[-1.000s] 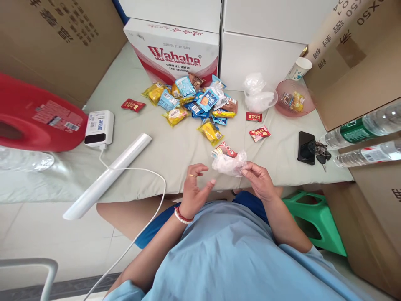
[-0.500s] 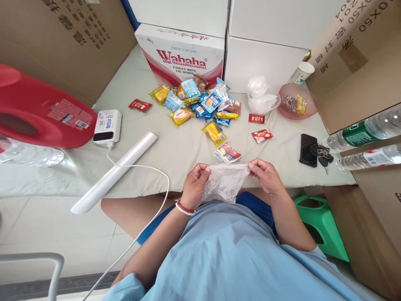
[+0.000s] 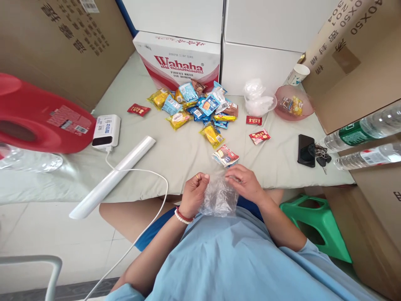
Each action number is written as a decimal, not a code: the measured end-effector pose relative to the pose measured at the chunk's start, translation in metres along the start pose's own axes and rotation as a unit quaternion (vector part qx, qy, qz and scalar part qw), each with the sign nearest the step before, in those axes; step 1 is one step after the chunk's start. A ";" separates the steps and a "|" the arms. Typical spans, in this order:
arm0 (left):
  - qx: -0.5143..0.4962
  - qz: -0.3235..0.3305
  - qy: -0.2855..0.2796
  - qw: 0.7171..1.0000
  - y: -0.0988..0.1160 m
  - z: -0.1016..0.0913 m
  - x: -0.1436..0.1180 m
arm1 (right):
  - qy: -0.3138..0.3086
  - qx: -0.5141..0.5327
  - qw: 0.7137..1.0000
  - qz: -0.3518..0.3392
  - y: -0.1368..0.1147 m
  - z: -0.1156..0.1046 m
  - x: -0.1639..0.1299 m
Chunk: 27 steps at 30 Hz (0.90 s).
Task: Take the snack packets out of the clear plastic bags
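Observation:
A thin clear plastic bag (image 3: 219, 198) hangs crumpled in front of my blue shirt, just off the table's front edge. My left hand (image 3: 194, 192) is closed on its left side, thumb pressed against the curled fingers. At its upper right corner my right hand (image 3: 246, 184) has bent fingers closed at the film; the exact pinch is partly hidden. Just beyond the hands lies a red and white wrapped snack (image 3: 226, 155). Farther back, a heap of small wrapped snacks (image 3: 203, 104) in blue, yellow and brown rests against the Wahaha carton (image 3: 181, 62).
White plastic bags (image 3: 258, 102) sit beside a pink bowl (image 3: 294, 104) holding snacks. Right of them are a paper cup (image 3: 298, 75), a phone (image 3: 306, 150), keys and bottles. At left stand a red jug (image 3: 46, 115), a white cabled device (image 3: 106, 130) and a long white tube (image 3: 114, 177).
My right hand has moved left, toward my left hand. The bag, earlier stretched taut between both hands, now hangs bunched and slightly lower.

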State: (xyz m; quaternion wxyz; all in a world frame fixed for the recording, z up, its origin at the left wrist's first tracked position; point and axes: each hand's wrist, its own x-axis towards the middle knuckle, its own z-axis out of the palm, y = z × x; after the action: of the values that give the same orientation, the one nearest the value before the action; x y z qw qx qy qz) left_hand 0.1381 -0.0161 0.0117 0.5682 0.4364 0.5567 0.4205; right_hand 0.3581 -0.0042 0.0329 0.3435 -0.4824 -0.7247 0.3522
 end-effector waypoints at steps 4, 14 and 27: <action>0.042 -0.006 0.053 0.998 -0.011 -0.024 -0.006 | 0.149 -0.092 0.981 0.085 0.021 -0.018 0.021; 0.158 0.091 -0.007 0.983 -0.013 -0.012 -0.008 | -0.069 -0.228 0.949 0.204 0.039 0.002 0.081; 0.219 0.177 -0.084 0.956 -0.009 -0.007 0.008 | 0.052 0.180 0.966 0.178 0.032 -0.012 0.039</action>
State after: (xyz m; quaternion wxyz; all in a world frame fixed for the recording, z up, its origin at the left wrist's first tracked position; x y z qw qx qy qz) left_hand 0.1311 -0.0108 0.0013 0.4196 0.6754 0.4994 0.3441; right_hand 0.3713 0.0437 0.0181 0.3936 -0.5517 -0.5328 0.5068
